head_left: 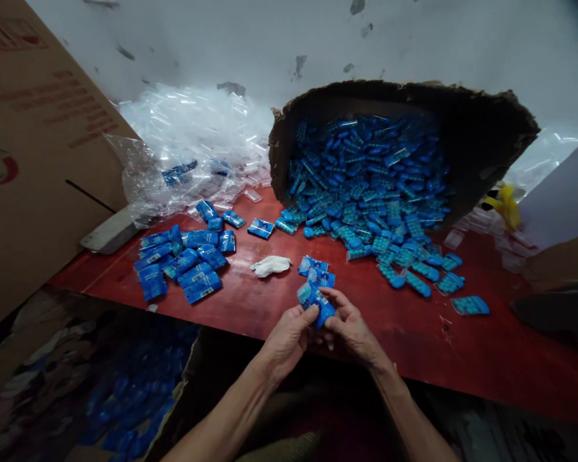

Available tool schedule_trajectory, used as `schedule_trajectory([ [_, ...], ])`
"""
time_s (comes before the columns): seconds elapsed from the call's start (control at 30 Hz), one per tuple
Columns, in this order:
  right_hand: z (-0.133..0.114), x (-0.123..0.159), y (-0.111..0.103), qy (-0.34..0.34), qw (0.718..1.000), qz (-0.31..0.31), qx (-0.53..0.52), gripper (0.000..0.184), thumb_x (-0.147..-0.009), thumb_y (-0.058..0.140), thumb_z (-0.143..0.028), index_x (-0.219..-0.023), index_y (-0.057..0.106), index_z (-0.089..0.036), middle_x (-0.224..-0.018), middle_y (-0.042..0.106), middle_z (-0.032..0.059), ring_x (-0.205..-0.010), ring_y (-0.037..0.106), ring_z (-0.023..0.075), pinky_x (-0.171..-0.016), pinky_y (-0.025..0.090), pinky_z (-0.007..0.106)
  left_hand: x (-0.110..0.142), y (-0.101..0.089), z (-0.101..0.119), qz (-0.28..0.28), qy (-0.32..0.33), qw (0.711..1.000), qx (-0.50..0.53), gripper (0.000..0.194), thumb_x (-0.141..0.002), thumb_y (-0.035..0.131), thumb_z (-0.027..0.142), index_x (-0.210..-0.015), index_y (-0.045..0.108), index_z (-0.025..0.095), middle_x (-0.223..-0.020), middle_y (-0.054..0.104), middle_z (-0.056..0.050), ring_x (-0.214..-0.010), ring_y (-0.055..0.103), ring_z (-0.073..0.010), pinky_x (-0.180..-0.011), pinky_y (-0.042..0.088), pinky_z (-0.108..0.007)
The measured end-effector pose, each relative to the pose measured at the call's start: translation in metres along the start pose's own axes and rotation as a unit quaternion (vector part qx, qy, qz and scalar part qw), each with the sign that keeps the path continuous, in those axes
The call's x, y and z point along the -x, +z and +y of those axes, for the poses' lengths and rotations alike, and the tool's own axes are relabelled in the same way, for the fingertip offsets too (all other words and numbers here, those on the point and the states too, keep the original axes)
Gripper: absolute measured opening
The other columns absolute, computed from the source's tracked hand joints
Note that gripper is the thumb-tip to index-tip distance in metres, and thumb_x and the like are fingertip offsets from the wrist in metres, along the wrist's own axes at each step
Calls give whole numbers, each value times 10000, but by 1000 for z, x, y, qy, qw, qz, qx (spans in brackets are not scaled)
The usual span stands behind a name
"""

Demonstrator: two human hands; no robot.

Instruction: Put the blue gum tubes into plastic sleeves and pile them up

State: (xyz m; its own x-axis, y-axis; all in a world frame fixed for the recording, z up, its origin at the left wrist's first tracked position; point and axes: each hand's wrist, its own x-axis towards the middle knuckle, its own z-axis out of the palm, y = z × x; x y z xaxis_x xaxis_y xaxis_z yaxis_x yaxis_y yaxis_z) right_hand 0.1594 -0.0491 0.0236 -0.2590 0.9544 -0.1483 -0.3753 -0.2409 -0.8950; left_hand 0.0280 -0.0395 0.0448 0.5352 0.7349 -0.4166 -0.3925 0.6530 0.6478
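Between my two hands, just over the table's front edge, is a small blue printed packet (pixel 322 308) with a barcode on its face. My left hand (pixel 291 333) grips its left side, the thumb pressed on the front. On the other side my right hand (pixel 351 324) pinches it with thumb and fingers. Two blue printed cards (pixel 322 278) lie on the table right behind the packet. A crumpled white cloth or tissue (pixel 271 265) rests to their left. Further left is a loose pile of blue packets (pixel 200 282).
A torn-edged cardboard box (pixel 486 128) on its side spills many blue-capped clear cases (pixel 366 192) onto the red table (pixel 264 308). Clear plastic pieces (pixel 192 128) are heaped back left. A large carton (pixel 43 141) stands left; below, an open box holds blue packets (pixel 135 385).
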Motion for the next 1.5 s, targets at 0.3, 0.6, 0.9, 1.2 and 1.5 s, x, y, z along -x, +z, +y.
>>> schedule_trajectory([
  [0.3, 5, -23, 1, -36, 978, 58, 198, 347, -720, 543, -284, -1063, 516, -240, -739, 500, -32, -503, 451, 64, -456, 404, 191, 10, -44, 65, 241, 192, 947, 94, 324, -752, 490, 431, -806, 544, 116, -674, 601, -46, -559, 570, -118, -508, 462, -219],
  [0.6, 1, -105, 32, -141, 756, 85, 634, 227, -822, 429, -230, -1018, 544, -223, -968, 531, 54, -873, 500, 162, -717, 379, 257, 26, -78, 86, 283, 179, 936, 110, 194, -802, 428, 233, -923, 519, 114, -761, 619, -78, -652, 612, -152, -561, 485, -259],
  [0.9, 9, -125, 44, -100, 684, 72, 719, 201, -851, 395, -271, -876, 587, -215, -855, 542, 39, -794, 495, 148, -643, 341, 234, -20, -83, 43, 331, 315, 717, -526, 355, -693, 544, 234, -1046, 545, 201, -1201, 501, -120, -1176, 343, -291, -951, 257, -448],
  [1.2, -4, -58, -23, -17, 646, 241, 724, 168, -792, 483, -284, -929, 550, -213, -892, 525, 70, -831, 494, 199, -602, 345, 265, -25, -67, 31, 320, 338, 718, -517, 337, -722, 516, 264, -1048, 551, 189, -1144, 518, -132, -1066, 435, -281, -913, 300, -411],
  [1.5, -11, -60, -30, -47, 908, 163, 384, 102, -690, 540, -259, -721, 478, -184, -648, 513, -30, -614, 487, 128, -590, 368, 242, -31, -27, -3, 184, 78, 971, -129, 484, -609, 645, 342, -1006, 460, 135, -670, 570, -5, -433, 494, -76, -385, 334, -179],
])
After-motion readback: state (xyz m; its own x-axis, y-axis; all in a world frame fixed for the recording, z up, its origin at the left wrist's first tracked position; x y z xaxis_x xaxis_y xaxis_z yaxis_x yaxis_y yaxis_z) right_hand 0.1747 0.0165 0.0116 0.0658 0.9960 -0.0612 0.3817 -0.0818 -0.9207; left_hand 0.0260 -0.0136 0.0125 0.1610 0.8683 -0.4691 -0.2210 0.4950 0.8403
